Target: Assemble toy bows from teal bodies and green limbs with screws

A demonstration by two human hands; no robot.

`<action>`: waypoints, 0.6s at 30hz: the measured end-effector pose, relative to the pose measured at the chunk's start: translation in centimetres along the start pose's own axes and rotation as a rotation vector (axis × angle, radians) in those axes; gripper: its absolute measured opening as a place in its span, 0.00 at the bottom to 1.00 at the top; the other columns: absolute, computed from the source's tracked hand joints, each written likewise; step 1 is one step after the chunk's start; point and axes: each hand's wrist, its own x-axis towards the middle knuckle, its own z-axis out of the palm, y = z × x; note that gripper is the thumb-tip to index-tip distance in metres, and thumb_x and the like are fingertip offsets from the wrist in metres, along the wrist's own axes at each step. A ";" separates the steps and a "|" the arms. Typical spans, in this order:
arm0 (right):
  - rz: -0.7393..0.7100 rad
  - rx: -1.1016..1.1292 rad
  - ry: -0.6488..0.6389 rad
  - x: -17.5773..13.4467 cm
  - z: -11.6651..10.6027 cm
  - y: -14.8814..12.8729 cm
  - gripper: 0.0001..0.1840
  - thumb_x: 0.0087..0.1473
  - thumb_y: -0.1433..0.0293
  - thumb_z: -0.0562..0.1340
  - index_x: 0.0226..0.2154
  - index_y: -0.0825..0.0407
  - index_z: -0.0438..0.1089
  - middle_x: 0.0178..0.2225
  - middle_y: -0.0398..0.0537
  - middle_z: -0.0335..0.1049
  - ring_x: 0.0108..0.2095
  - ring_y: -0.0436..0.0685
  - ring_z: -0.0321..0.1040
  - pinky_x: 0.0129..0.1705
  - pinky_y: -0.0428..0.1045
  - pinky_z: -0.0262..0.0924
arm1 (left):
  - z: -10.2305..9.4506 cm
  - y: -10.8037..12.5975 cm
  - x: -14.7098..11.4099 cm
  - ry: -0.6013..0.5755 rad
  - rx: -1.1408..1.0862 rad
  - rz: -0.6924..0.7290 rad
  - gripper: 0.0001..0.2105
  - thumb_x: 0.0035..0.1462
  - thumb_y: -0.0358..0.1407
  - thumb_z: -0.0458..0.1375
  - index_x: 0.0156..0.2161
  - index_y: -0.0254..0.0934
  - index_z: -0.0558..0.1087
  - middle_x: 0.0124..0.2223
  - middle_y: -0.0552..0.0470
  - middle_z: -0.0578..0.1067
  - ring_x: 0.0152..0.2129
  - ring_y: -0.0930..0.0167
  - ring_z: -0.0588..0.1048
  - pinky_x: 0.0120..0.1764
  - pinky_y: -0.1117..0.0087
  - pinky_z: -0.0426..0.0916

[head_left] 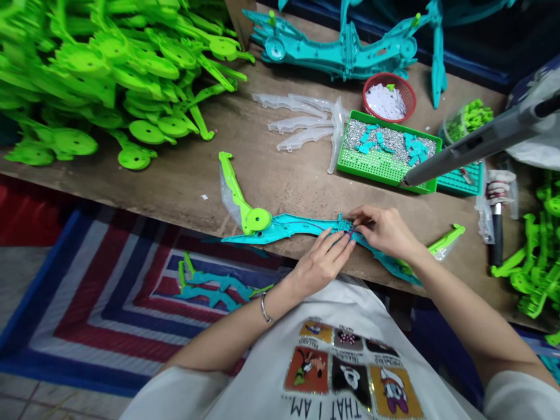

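Observation:
A long teal plastic bow half (pixel 301 226) lies along the front edge of the workbench, with a lime-green limb (pixel 236 189) at its left end and another lime-green limb (pixel 446 239) at its right. My left hand (pixel 321 261) rests on the bow's middle, its fingers stretched out flat. A thin dark purple string (pixel 352 230) crosses the bow there. Over the same spot, my right hand (pixel 385 230) pinches the string between thumb and fingertips. The fingers partly hide where the string meets the teal part.
Lime-green parts (pixel 131 76) are heaped at the left. Behind lie translucent strips (pixel 306 122), a green tray (pixel 385 169) of metal pieces, a red basket (pixel 411 96) and teal bow shells (pixel 336 55). A grey pole (pixel 472 140) slants in from the right, above a black-handled hammer (pixel 496 233).

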 end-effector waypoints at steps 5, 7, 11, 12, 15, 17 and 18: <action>0.136 0.114 0.159 0.3 -2.0 1.3 0.06 0.57 0.69 0.64 0.37 0.51 0.76 0.35 0.47 0.80 0.32 0.55 0.76 0.36 0.49 0.68 | 0.4 0.0 0.4 -0.010 -0.013 -0.019 0.22 0.67 0.25 0.52 0.65 0.29 0.64 0.62 0.36 0.72 0.62 0.58 0.68 0.63 0.46 0.66; 0.149 0.091 0.160 -0.6 -2.6 1.3 0.06 0.58 0.67 0.64 0.37 0.50 0.76 0.34 0.46 0.80 0.31 0.55 0.75 0.35 0.50 0.67 | 0.7 0.0 0.6 -0.003 0.001 -0.017 0.22 0.66 0.25 0.53 0.64 0.29 0.65 0.61 0.37 0.73 0.61 0.57 0.69 0.62 0.47 0.67; 0.014 -0.017 0.169 -2.8 -2.4 0.0 0.06 0.60 0.69 0.62 0.37 0.50 0.76 0.34 0.47 0.78 0.33 0.55 0.73 0.39 0.51 0.66 | 0.9 -0.1 1.1 -0.002 0.046 -0.014 0.20 0.66 0.26 0.55 0.62 0.29 0.68 0.60 0.37 0.74 0.58 0.57 0.71 0.59 0.49 0.69; -0.050 -0.050 0.176 -3.1 -2.0 -0.4 0.07 0.61 0.69 0.61 0.37 0.50 0.76 0.35 0.48 0.77 0.35 0.56 0.73 0.42 0.52 0.66 | 0.9 0.0 1.2 -0.001 0.050 -0.012 0.19 0.67 0.27 0.55 0.61 0.29 0.68 0.60 0.37 0.74 0.58 0.57 0.71 0.58 0.50 0.69; -0.166 -0.140 0.216 -3.4 -0.2 -0.9 0.09 0.62 0.69 0.61 0.39 0.51 0.77 0.35 0.51 0.73 0.39 0.59 0.70 0.44 0.54 0.64 | 0.8 0.1 1.4 0.016 0.057 -0.019 0.17 0.67 0.30 0.56 0.59 0.28 0.70 0.58 0.37 0.76 0.57 0.57 0.72 0.58 0.51 0.69; -0.154 -0.183 0.245 -3.2 1.1 -0.7 0.08 0.62 0.68 0.62 0.38 0.50 0.78 0.33 0.50 0.71 0.38 0.59 0.68 0.43 0.55 0.63 | 0.8 0.2 1.6 0.033 0.057 -0.029 0.17 0.67 0.32 0.57 0.57 0.27 0.71 0.57 0.38 0.77 0.56 0.56 0.72 0.57 0.51 0.70; -0.137 -0.199 0.254 -3.1 1.6 -0.5 0.07 0.61 0.68 0.63 0.36 0.50 0.78 0.32 0.50 0.70 0.37 0.59 0.67 0.43 0.55 0.62 | 0.7 0.2 1.7 0.043 0.051 -0.032 0.17 0.67 0.33 0.58 0.57 0.27 0.71 0.56 0.38 0.77 0.55 0.56 0.73 0.57 0.52 0.70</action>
